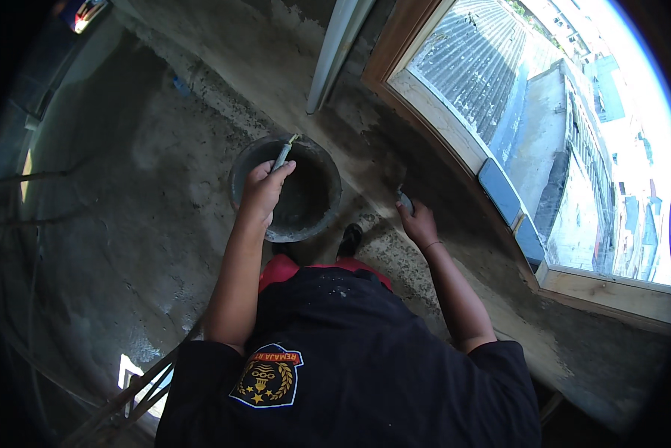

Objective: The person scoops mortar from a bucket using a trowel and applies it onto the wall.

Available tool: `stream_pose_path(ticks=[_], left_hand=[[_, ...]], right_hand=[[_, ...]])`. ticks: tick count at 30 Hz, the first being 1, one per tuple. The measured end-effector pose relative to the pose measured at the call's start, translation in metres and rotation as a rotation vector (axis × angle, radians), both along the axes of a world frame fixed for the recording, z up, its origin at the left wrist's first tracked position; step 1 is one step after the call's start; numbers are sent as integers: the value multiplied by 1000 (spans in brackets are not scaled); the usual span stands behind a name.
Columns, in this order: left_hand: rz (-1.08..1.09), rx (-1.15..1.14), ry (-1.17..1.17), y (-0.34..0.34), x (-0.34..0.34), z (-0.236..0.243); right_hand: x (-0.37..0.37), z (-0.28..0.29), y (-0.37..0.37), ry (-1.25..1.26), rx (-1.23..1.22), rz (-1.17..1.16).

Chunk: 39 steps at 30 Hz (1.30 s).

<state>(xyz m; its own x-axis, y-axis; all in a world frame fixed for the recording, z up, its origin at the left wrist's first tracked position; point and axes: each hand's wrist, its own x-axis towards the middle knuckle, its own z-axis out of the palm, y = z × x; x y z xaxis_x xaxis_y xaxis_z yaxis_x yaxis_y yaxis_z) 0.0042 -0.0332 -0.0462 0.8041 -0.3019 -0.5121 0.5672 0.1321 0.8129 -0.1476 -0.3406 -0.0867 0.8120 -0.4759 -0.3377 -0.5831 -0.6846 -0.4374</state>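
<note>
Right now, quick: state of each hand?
Left hand: closed, holding a slim, grey, yellowish-tipped tool.
Right hand: closed, holding a grey-handled tool, its far end too dark to identify.

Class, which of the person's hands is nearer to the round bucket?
Left. The left hand overlaps the left side of the bucket in this view; the right hand is off to its right, clear of it.

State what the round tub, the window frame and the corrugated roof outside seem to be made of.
Round tub: probably dark plastic or rubber, its rim dulled by greyish residue.
Window frame: apparently wood, with a reddish-brown outer edge and pale, seemingly unpainted inner boards.
Corrugated roof: ridged, blotchy grey sheeting; metal or fibre cement, I cannot tell.
</note>
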Motion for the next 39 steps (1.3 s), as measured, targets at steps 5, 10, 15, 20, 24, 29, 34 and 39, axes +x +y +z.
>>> stream_pose_path(ticks=[5, 10, 15, 20, 24, 29, 34, 39], left_hand=[[11, 12, 25, -1, 4, 8], [22, 10, 28, 2, 6, 0], [8, -7, -9, 1, 9, -2], [-3, 6, -19, 0, 11, 3], [-5, 9, -8, 0, 12, 2], [-7, -1, -26, -1, 14, 1], [-16, 22, -26, -1, 15, 5], [-45, 42, -27, -6, 18, 11]], right_hand=[[8, -13, -11, -27, -14, -6], [22, -13, -12, -35, -16, 4], [34, -20, -22, 6, -53, 15], [40, -25, -22, 45, -17, -29], [42, -30, -18, 42, -46, -30], [37, -31, -18, 163, -102, -29], [25, 4, 10, 145, -111, -12], [37, 19, 17, 21, -98, -3]])
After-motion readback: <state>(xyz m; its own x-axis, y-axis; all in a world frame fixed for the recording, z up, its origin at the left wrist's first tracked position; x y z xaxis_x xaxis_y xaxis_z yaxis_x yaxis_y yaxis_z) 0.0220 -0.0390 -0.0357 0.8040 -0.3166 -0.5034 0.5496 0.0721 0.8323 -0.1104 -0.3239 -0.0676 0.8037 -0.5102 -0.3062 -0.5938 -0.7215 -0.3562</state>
